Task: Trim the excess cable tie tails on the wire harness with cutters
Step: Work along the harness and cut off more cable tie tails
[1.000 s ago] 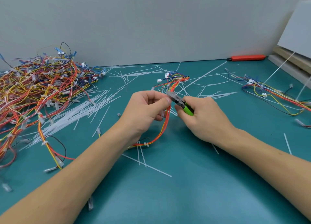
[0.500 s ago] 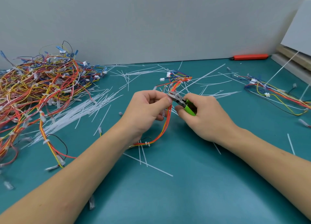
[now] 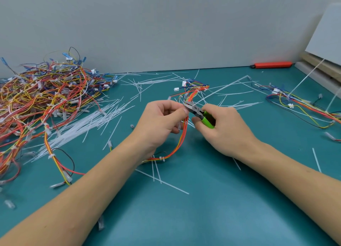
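Green-handled cutters (image 3: 201, 114) in right hand (image 3: 225, 129) grip, jaws now tight at harness tie | left hand (image 3: 162, 122) pinches orange-yellow wire harness (image 3: 181, 135) above teal surface (image 3: 203, 218) | both hands nudged right since a second ago | snip looks imminent | cut tails (image 3: 79, 125) litter left

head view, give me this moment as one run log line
left hand holds wire harness | right hand grips cutters | blades at tie
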A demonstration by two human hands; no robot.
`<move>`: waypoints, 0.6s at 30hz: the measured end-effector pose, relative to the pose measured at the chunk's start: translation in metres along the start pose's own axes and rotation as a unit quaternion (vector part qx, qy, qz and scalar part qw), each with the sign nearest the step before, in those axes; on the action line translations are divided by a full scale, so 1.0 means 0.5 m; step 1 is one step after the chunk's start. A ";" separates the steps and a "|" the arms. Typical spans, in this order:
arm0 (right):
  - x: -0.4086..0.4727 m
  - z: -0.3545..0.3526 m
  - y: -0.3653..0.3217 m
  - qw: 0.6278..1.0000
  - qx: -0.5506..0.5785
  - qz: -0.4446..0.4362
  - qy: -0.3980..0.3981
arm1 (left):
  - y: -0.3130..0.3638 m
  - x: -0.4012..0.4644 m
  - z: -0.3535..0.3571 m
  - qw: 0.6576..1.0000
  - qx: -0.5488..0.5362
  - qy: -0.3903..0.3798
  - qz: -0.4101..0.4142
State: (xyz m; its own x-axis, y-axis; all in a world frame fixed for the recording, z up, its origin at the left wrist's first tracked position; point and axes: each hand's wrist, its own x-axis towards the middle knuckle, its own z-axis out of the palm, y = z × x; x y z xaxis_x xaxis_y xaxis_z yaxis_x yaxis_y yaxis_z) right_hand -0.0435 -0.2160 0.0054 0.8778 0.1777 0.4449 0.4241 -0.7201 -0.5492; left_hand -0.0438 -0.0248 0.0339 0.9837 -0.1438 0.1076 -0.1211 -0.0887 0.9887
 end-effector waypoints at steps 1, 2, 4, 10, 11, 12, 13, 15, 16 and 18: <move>0.001 -0.001 0.000 1.000 0.002 -0.004 0.001 | -0.001 0.000 0.000 1.000 0.003 0.002 0.000; 0.002 -0.001 -0.001 1.000 0.002 -0.006 0.001 | -0.001 0.001 0.000 1.000 0.005 0.003 -0.001; 0.002 -0.001 -0.001 1.000 0.000 -0.005 -0.002 | -0.003 0.002 0.000 1.000 0.005 0.003 -0.003; 0.001 0.001 -0.001 1.000 -0.008 0.008 -0.012 | -0.005 0.003 0.000 1.000 -0.002 -0.002 0.000; 0.000 0.001 -0.002 1.000 -0.009 0.009 -0.012 | -0.005 0.003 0.000 1.000 -0.002 -0.004 0.003; 0.000 0.001 -0.002 1.000 -0.008 0.010 -0.011 | -0.004 0.003 0.000 1.000 -0.002 -0.005 0.006; 0.000 0.001 -0.003 1.000 -0.007 0.011 -0.010 | -0.003 0.002 0.000 1.000 -0.003 -0.006 0.009; 0.000 0.001 -0.003 1.000 -0.004 0.012 -0.007 | -0.001 0.002 0.001 1.000 -0.006 -0.004 0.013; -0.001 0.000 -0.002 1.000 -0.006 0.013 -0.006 | -0.001 0.001 0.002 1.000 -0.006 -0.004 0.013; -0.001 0.001 -0.002 1.000 -0.010 0.011 -0.003 | -0.001 0.000 0.001 1.000 -0.003 -0.004 0.011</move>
State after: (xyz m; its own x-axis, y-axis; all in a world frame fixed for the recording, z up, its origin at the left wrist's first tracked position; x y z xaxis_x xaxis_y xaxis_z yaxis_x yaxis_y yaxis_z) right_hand -0.0443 -0.2150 0.0051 0.8880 0.1660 0.4288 0.4004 -0.7376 -0.5436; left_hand -0.0436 -0.0254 0.0332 0.9799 -0.1529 0.1281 -0.1415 -0.0800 0.9867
